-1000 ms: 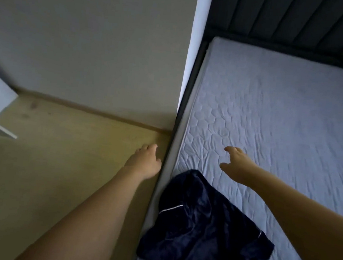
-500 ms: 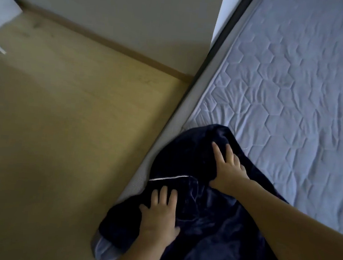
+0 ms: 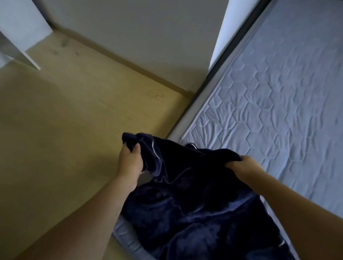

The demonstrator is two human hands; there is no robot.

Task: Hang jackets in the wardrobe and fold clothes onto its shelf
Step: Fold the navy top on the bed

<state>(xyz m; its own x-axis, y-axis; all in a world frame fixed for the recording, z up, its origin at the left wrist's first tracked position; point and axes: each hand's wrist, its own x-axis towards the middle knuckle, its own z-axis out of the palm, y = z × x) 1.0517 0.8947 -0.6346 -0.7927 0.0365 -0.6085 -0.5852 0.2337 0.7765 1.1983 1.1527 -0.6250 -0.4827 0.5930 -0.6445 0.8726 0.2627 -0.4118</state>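
Both hands pinching bunched top edge of dark garment [image 3: 196, 212]: left hand [image 3: 129, 163] left, right hand [image 3: 244, 167] right. Lower part draped over near bed [image 3: 293, 112] edge. Risk: slippery fabric slipping out, dropping to floor [image 3: 61, 129].

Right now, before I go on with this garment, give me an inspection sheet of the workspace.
Surface: quilted mattress, bare apart from the garment at its near corner.
Job's things: dark blue garment, crumpled, upper part lifted, lower part lying on the mattress and over its edge.
Clutter: nothing seen.
Grippers: left hand grips a bunched edge of the garment; right hand grips another edge.
Cables: nothing seen.
Surroundings: wooden floor to the left, pale wall behind, white panel at far left.
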